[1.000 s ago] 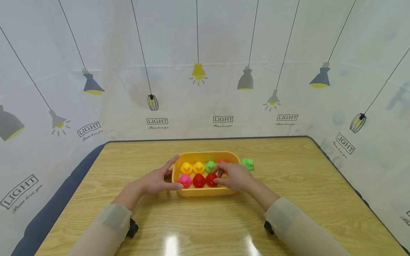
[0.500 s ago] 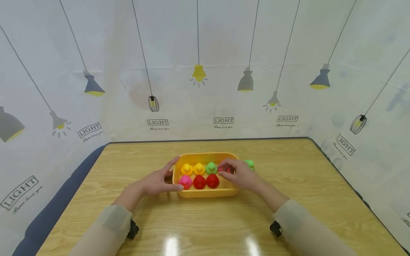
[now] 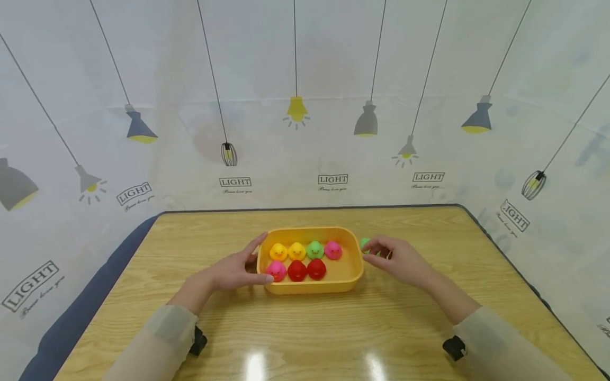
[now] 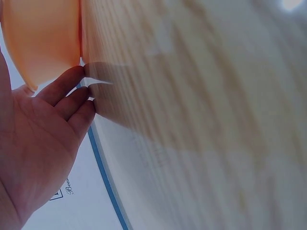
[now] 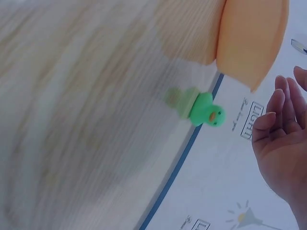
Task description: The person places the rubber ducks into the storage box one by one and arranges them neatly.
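Observation:
A yellow plastic box (image 3: pixel 310 287) holds several rubber ducks in two rows. At the back are two yellow ducks, a green duck (image 3: pixel 315 250) and a pink duck (image 3: pixel 333 250); in front, a pink duck (image 3: pixel 276 271) and two red ducks (image 3: pixel 316 269). My left hand (image 3: pixel 233 271) grips the box's left end, thumb over the front rim and forefinger at the back corner. My right hand (image 3: pixel 400 259) is just right of the box, fingers bent and holding nothing. Partly behind its fingers, another green duck (image 5: pixel 207 111) sits on the table.
The wooden table (image 3: pixel 305 333) has a dark edge at the back. Beyond it hangs a white cloth (image 3: pixel 267 69) printed with lamps. A black wrist camera (image 3: pixel 455 347) sits on the right wrist, another (image 3: pixel 197 341) on the left.
My right hand has moved from over the box's right part to outside its right end, leaving the back-row pink duck uncovered. The left hand has kept its place on the box.

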`<state>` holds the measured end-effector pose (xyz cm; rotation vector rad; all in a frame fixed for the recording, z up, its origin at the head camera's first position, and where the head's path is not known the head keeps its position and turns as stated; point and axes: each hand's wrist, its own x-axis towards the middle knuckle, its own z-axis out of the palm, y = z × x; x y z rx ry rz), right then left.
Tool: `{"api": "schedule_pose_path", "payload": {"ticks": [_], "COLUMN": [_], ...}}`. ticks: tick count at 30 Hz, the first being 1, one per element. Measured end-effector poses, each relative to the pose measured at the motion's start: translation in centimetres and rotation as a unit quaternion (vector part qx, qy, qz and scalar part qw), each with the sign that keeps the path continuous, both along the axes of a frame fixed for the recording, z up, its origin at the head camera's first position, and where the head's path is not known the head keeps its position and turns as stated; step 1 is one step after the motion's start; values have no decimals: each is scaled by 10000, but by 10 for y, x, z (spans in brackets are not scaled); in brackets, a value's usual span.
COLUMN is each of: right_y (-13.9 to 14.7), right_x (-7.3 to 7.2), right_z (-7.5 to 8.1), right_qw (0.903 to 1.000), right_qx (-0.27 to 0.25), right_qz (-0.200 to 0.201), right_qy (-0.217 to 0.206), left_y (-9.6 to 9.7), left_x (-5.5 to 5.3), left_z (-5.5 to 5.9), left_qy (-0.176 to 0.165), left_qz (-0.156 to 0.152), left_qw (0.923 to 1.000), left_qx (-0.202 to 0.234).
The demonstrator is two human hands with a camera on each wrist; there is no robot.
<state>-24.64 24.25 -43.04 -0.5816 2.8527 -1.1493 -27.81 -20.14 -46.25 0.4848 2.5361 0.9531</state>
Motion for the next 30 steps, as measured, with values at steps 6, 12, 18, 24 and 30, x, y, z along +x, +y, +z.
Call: {"api": "schedule_pose_path", "payload": {"ticks": [6, 12, 18, 24, 30], "right_y": [27, 50, 66, 75, 79], "right_x": [8, 16, 20, 16, 5], "right_z": [-3, -7, -10, -13, -15], "right_qw": [9998, 9997, 9996, 9994, 9991], "right_qx": [78, 177, 206, 188, 192], "right_qz": [-70, -109, -141, -215, -272], "right_qy": [-145, -102, -125, -213, -256], "left_y": [0, 0, 0, -1, -1], "left_x": [-1, -1, -1, -1, -1], "left_z": [-1, -1, 0, -2, -1], "left_qy": [-24, -6, -31, -47, -37], "left_qz": [-29, -23, 2, -10, 8], "left_qw": [10000, 10000, 10000, 10000, 10000], "left_qx": [78, 45, 52, 62, 42]}}
